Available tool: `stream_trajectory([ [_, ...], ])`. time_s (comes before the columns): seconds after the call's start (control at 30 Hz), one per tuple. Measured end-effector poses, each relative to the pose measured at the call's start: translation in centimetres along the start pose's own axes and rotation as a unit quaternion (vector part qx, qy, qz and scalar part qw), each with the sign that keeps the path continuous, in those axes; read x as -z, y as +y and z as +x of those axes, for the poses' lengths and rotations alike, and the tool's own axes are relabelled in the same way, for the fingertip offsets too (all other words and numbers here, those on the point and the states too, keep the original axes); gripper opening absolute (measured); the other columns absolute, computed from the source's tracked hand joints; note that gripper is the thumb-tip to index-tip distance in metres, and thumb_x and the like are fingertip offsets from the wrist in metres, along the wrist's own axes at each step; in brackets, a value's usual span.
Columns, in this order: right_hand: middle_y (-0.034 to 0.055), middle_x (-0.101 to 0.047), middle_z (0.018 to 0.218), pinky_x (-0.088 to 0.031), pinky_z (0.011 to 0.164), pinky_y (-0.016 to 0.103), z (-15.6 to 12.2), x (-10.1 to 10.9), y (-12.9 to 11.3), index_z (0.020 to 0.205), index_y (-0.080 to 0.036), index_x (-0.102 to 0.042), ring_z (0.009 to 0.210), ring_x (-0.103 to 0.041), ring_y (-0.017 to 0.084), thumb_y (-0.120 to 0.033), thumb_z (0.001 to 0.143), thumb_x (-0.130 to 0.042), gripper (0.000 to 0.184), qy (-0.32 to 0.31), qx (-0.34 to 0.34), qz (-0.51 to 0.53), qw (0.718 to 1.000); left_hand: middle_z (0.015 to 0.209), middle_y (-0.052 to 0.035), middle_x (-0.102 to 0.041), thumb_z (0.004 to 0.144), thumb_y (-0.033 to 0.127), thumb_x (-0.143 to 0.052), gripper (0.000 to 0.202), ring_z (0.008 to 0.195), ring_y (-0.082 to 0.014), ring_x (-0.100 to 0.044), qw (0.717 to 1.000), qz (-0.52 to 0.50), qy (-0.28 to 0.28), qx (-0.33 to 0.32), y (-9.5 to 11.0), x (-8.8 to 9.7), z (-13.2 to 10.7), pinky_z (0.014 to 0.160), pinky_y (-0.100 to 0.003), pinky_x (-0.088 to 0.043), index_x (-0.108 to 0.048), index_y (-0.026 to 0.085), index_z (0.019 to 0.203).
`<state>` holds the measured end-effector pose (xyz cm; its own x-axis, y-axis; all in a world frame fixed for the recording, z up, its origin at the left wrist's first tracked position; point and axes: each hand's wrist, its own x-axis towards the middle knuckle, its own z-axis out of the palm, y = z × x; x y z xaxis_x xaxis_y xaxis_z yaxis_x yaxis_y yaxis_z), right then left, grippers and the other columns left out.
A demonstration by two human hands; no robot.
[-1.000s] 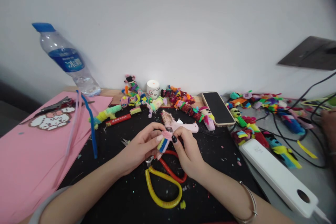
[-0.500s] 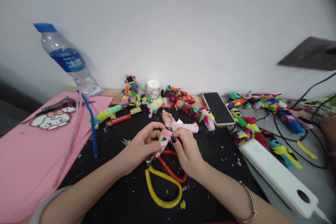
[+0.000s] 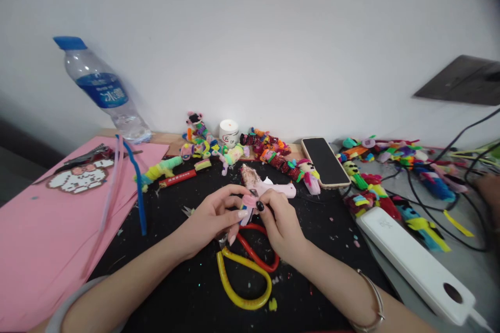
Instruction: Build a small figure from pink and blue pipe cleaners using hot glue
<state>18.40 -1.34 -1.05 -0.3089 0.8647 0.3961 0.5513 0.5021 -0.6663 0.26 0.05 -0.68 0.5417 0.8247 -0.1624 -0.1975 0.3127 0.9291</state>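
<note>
Between my two hands is a small pipe-cleaner figure (image 3: 249, 202), pink on top with blue, yellow and pale parts below. My left hand (image 3: 219, 213) grips it from the left, thumb and fingers closed around its side. From the right, my right hand (image 3: 279, 218) pinches its pink upper part, the thumb showing a dark nail. Fingers cover much of the figure. Under the hands lies a pair of scissors (image 3: 244, 302) with one yellow and one red handle. A pale pink glue gun (image 3: 277, 189) with a stained nozzle rests just beyond my fingers.
Finished-looking pipe-cleaner figures (image 3: 287, 166) line the back of the black mat (image 3: 164, 281). A phone (image 3: 326, 161), white power strip (image 3: 414, 263) and cables are on the right. At left are a leaning bottle (image 3: 103, 91), pink sheets (image 3: 35, 250) and a blue pipe cleaner (image 3: 139, 192). Another person's hand (image 3: 490, 192) shows at far right.
The figure has turned slightly between my fingers, so its lower part hangs more upright. My right hand has shifted a little to the right; both hands keep their hold.
</note>
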Motion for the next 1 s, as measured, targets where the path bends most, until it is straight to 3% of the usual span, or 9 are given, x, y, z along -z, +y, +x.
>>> stream_trajectory([
  [0.1,0.0007,-0.053,0.075,-0.033,0.068,0.028,0.03,0.02,0.05,0.080,-0.020,-0.046,0.070,-0.046,0.015,-0.014,0.092,-0.037,0.016,0.001,0.000,-0.003,1.000,0.084,0.0009,-0.062,0.082,0.022,-0.062,0.024,0.041,-0.0023,-0.055,1.000,0.011,0.014,0.003,0.10,-0.05,0.06,0.039,-0.012,-0.033,-0.053,0.022,0.105],
  [0.3,-0.0009,-0.051,0.072,-0.033,0.067,0.027,0.06,0.06,-0.02,0.080,-0.020,-0.046,0.067,-0.046,0.014,-0.013,0.091,-0.038,0.015,0.009,0.005,-0.008,1.000,0.083,0.0004,-0.065,0.082,0.024,-0.061,0.025,0.055,-0.0110,-0.067,1.000,0.004,0.022,0.005,0.25,-0.29,0.05,0.053,-0.019,-0.051,-0.052,0.022,0.105],
  [1.0,0.0010,-0.052,0.074,-0.035,0.066,0.027,-0.04,-0.09,0.08,0.080,-0.019,-0.047,0.068,-0.046,0.015,-0.010,0.088,-0.039,0.014,0.026,0.045,-0.050,0.997,0.094,-0.0012,-0.062,0.083,0.022,-0.057,0.018,0.058,-0.0118,-0.069,0.985,0.136,0.085,-0.065,0.27,-0.42,-0.11,0.057,-0.022,-0.054,-0.056,0.021,0.101],
])
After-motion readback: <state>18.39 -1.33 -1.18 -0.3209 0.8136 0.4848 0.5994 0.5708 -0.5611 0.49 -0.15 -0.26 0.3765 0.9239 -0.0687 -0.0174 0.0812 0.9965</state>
